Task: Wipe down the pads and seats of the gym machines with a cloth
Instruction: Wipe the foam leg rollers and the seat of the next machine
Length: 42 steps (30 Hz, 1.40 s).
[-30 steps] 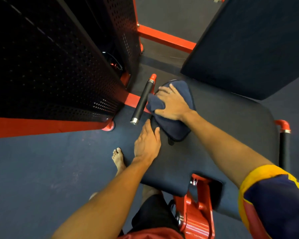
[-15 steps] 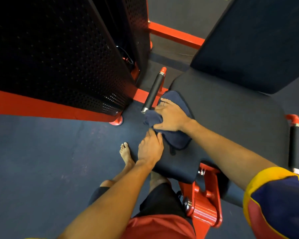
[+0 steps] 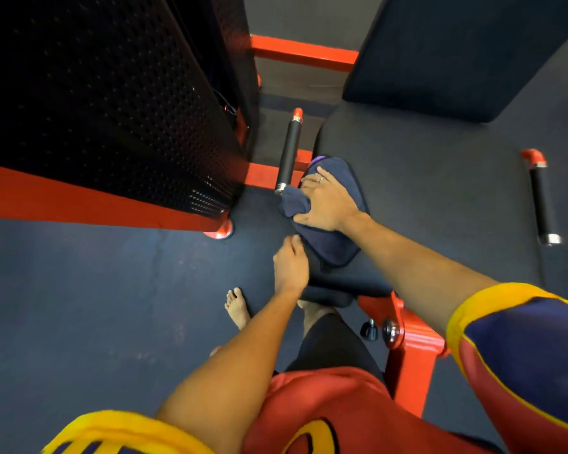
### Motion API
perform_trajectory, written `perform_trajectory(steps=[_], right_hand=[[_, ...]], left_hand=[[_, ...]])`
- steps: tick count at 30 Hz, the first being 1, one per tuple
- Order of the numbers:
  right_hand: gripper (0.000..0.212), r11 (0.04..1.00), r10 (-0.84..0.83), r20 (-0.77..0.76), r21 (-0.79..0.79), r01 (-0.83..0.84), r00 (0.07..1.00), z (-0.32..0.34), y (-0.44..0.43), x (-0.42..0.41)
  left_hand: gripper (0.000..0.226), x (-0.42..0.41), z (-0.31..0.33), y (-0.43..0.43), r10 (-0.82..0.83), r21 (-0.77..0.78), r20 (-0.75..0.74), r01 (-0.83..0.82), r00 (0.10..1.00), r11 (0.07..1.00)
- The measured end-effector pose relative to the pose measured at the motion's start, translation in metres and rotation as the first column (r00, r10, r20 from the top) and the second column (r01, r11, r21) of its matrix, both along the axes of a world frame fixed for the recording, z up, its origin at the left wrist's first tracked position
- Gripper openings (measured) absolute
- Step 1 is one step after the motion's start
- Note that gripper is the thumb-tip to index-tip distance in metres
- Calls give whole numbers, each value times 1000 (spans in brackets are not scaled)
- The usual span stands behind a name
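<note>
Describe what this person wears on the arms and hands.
The right arm and left arm are bare below short sleeves. The right sleeve is navy with a yellow cuff band and a red panel edged in yellow piping. The left sleeve shows a yellow band with navy stripes. The right hand wears a thin ring; the left hand wears nothing visible.

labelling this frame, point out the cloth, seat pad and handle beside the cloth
cloth [image 3: 333, 244]: head view, fold below the wrist
seat pad [image 3: 440, 178]: head view, bare top
handle [image 3: 289, 152]: head view, black grip
</note>
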State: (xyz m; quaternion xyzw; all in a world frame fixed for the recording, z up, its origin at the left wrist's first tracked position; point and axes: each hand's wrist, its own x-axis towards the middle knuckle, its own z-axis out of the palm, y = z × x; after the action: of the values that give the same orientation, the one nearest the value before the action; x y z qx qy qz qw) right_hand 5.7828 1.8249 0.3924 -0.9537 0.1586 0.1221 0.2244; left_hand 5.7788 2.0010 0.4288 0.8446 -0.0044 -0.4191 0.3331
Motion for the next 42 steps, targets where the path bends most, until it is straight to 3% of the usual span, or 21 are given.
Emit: perform_trajectory(steps=[2,5,7,9,10,11,14,16,19,21,24,28,30,32,35,38,42], right_hand=[[85,999,-50,0,8,50,999,4,26,-16],[71,992,-126,7,11,126,992,19,67,-31],[64,984,-177,-20,2,177,984,34,92,-35],[58,967,-254,6,0,254,967,48,116,-39],[57,953,-302,28,37,301,953,54,124,-39],[58,932,-354,39,90,350,934,59,130,-39],[71,885,-433,57,220,411,900,80,149,-42],[79,861,-471,71,253,441,879,97,157,-49],[73,793,-563,81,332,510,822,118,163,-59],[64,679,-678,101,467,567,728,132,156,-62],[58,544,-829,204,514,663,521,159,130,-64],[94,596,-798,288,508,622,529,198,90,-58],[97,645,-763,356,468,604,539,220,64,-54],[75,635,-772,373,423,646,514,243,34,-50],[32,583,-793,464,388,714,395,275,-16,-47],[21,554,-798,524,443,705,297,301,-57,-53],[20,585,-771,569,458,669,286,325,-106,-57]], left_hand=[[35,10,-8,7,168,50,-157,-163,973,985],[38,30,-8,21,343,-6,-377,-373,860,928],[49,47,-10,28,363,-54,-498,-446,788,893],[80,63,-10,40,287,-66,-556,-386,780,920],[85,70,-12,44,239,-69,-532,-323,812,944],[77,76,-16,44,194,-100,-517,-284,834,954],[12,92,23,44,65,-246,-446,-192,893,950],[19,100,47,36,-26,-343,-398,-122,917,931],[32,108,77,23,-158,-435,-255,33,954,900],[32,110,96,11,-228,-476,-163,125,960,870],[34,116,133,-18,-368,-560,-19,295,929,774],[37,123,183,-57,-588,-590,237,595,773,545],[32,127,209,-82,-651,-570,342,700,678,430],[26,135,232,-111,-668,-552,407,751,622,363],[12,154,257,-152,-691,-510,454,800,562,316],[43,175,272,-176,-735,-394,493,873,466,289],[22,200,286,-213,-750,-99,621,972,228,214]])
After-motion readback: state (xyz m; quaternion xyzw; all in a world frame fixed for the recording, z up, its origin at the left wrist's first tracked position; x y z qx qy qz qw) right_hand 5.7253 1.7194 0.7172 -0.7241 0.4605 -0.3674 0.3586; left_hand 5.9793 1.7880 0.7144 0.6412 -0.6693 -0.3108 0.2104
